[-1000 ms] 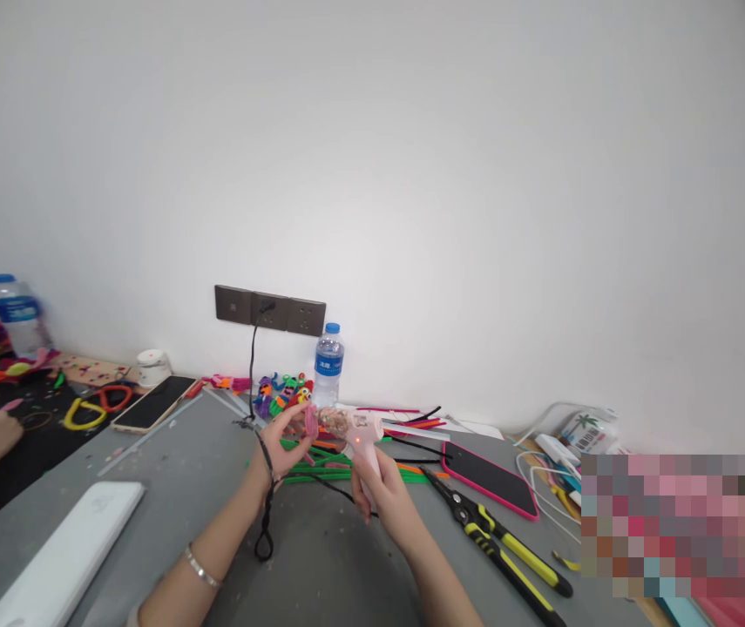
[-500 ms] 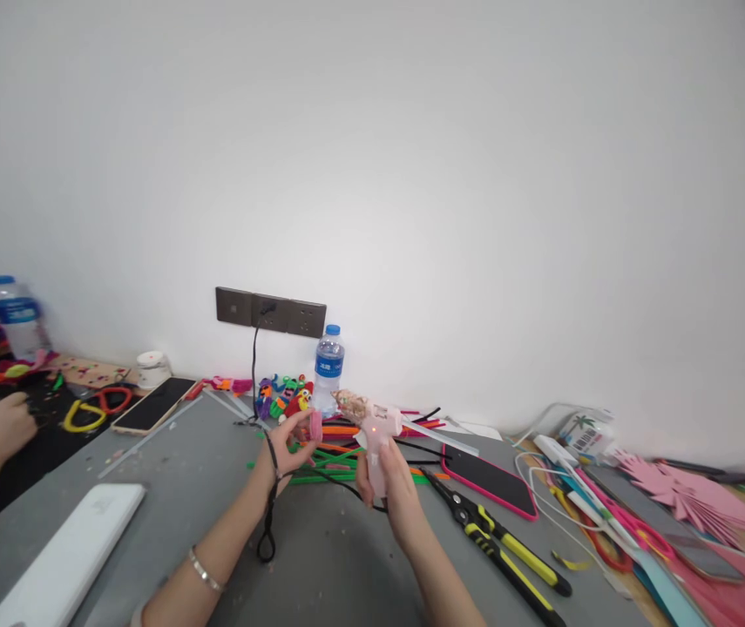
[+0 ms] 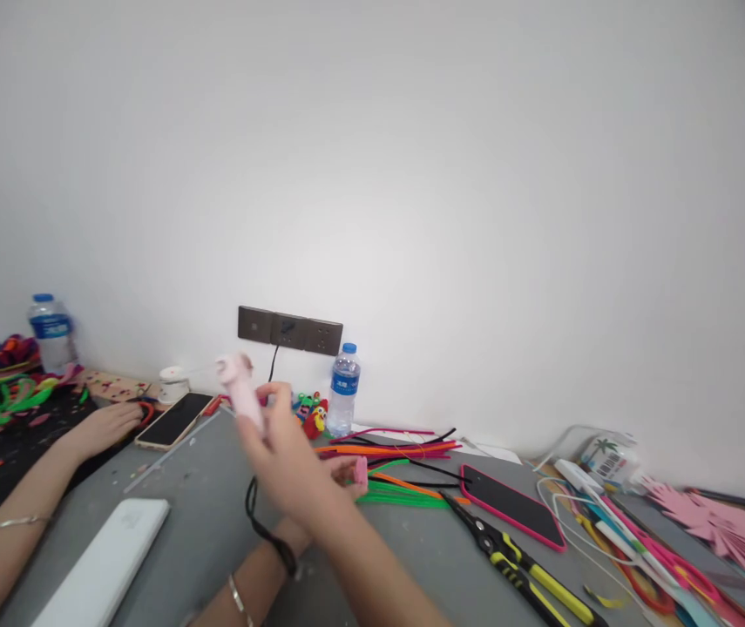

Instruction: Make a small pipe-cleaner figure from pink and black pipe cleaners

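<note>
My right hand (image 3: 287, 453) is closed around the handle of a pale pink glue gun (image 3: 241, 392), raised off the table toward the left and slightly blurred. My right forearm crosses over my left arm, which wears a bracelet and a black cord at the wrist. Partly hidden behind it, my left hand (image 3: 341, 470) pinches a small pink piece (image 3: 361, 473) near the green and orange pipe cleaners (image 3: 404, 495). Small colourful figures (image 3: 313, 416) stand behind my hands, beside a water bottle (image 3: 344, 392).
At the left, another person's hand (image 3: 104, 427) reaches to orange-handled scissors (image 3: 146, 411) by a phone (image 3: 174, 421). A white flat case (image 3: 107, 562) lies in front. Yellow-black pliers (image 3: 509, 557) and a pink-edged phone (image 3: 512, 507) lie right, near pink paper (image 3: 712, 522).
My right hand has swung the glue gun leftward across my left arm. My left hand with the pink piece now sits further right and lower. The other person's hand moved right to the scissors.
</note>
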Action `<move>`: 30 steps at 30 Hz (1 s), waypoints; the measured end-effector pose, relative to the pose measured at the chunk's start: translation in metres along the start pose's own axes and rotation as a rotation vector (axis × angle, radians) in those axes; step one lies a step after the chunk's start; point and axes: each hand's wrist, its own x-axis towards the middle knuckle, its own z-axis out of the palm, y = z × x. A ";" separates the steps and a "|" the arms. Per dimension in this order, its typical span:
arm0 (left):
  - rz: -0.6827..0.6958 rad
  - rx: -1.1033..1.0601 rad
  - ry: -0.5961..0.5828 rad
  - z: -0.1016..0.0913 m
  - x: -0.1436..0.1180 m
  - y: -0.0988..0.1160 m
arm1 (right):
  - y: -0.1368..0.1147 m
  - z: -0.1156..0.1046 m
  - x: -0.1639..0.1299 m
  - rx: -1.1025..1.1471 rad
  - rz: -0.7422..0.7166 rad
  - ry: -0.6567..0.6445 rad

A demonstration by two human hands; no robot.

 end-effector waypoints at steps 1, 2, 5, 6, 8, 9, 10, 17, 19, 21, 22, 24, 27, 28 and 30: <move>0.000 -0.020 -0.052 0.007 -0.004 0.000 | -0.001 0.015 0.007 -0.130 0.003 -0.018; -0.022 -0.084 -0.114 0.014 -0.007 0.000 | 0.000 0.032 0.014 -0.246 -0.001 -0.037; -0.112 -0.201 -0.282 0.030 -0.016 0.000 | 0.018 0.087 0.030 -0.457 0.039 -0.127; -0.134 -0.213 -0.346 0.031 -0.018 0.001 | 0.029 0.104 0.035 -0.494 0.079 -0.151; -0.155 -0.213 -0.472 0.027 -0.016 0.004 | 0.052 0.133 0.044 -0.548 0.216 -0.210; -0.149 -0.198 -0.506 0.023 -0.014 0.006 | 0.063 0.144 0.048 -0.578 0.287 -0.191; -0.139 -0.182 -0.520 0.019 -0.012 0.007 | 0.073 0.152 0.051 -0.583 0.349 -0.187; -0.095 -0.089 -0.417 0.002 -0.001 0.018 | 0.072 0.145 0.030 -0.620 0.282 -0.162; -0.067 -0.075 -0.367 -0.001 0.001 0.020 | 0.056 0.136 0.007 -0.630 0.137 -0.184; -0.046 -0.100 -0.320 -0.006 0.005 0.020 | 0.041 0.124 -0.019 -0.579 0.002 -0.224; -0.045 -0.114 -0.286 -0.009 0.009 0.019 | 0.035 0.117 -0.031 -0.551 -0.054 -0.211; -0.061 -0.168 -0.235 -0.018 0.017 0.017 | 0.028 0.098 -0.053 -0.496 -0.199 -0.200; -0.063 -0.230 -0.124 -0.030 0.028 0.016 | 0.032 0.061 -0.072 -0.455 -0.385 -0.253; -0.046 -0.230 -0.079 -0.034 0.031 0.016 | 0.036 0.046 -0.075 -0.450 -0.428 -0.287; -0.034 -0.222 -0.041 -0.039 0.035 0.018 | 0.048 0.015 -0.075 -0.444 -0.481 -0.380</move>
